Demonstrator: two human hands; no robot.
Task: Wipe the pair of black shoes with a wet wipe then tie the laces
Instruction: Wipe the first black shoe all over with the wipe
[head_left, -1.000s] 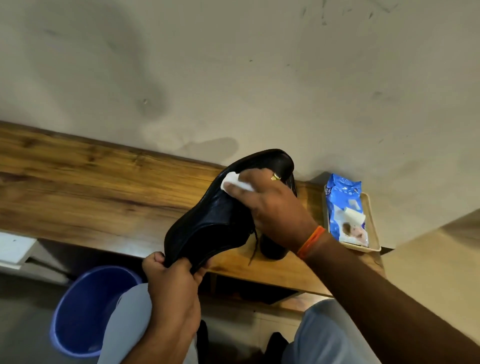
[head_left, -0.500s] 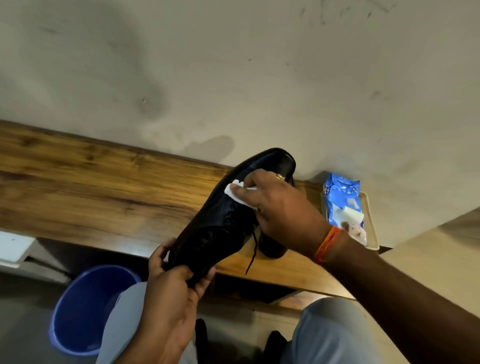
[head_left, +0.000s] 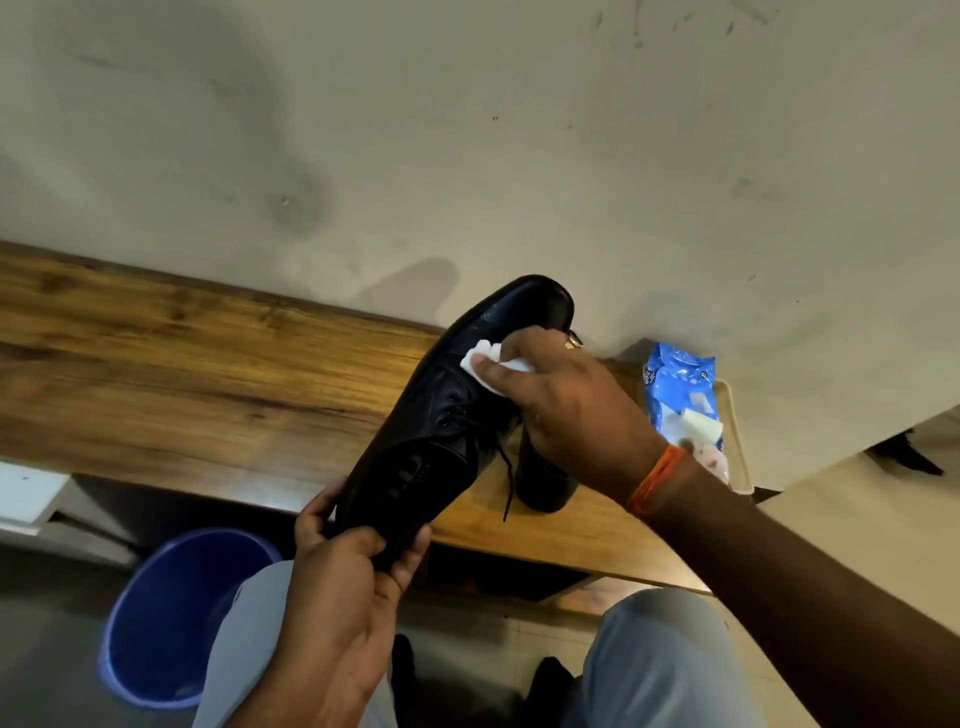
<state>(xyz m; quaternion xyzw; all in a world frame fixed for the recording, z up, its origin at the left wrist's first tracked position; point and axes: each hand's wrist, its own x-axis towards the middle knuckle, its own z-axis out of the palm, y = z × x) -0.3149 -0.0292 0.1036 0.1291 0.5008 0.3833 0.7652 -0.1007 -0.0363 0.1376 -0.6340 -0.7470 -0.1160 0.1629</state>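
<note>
First shoe being wiped; laces not yet tied.

The shoe (head_left: 447, 415) is held above the table's (head_left: 208, 374) near edge, its heel gripped by the left hand (head_left: 343, 587), while a wipe (head_left: 493, 364) is pinched and pressed on its toe area by the right hand (head_left: 566, 400). A lace (head_left: 506, 480) hangs loose. The second shoe (head_left: 545, 478), on the table behind, appears untouched, so most work is judged left.

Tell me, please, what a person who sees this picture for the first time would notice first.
First the black shoe, held up over the wooden bench: the left hand grips its heel end, and the right hand presses a white wipe on its upper near the toe. Next, the blue pack of wipes in a tray at the right end of the bench, and the blue bucket on the floor at lower left.
</note>
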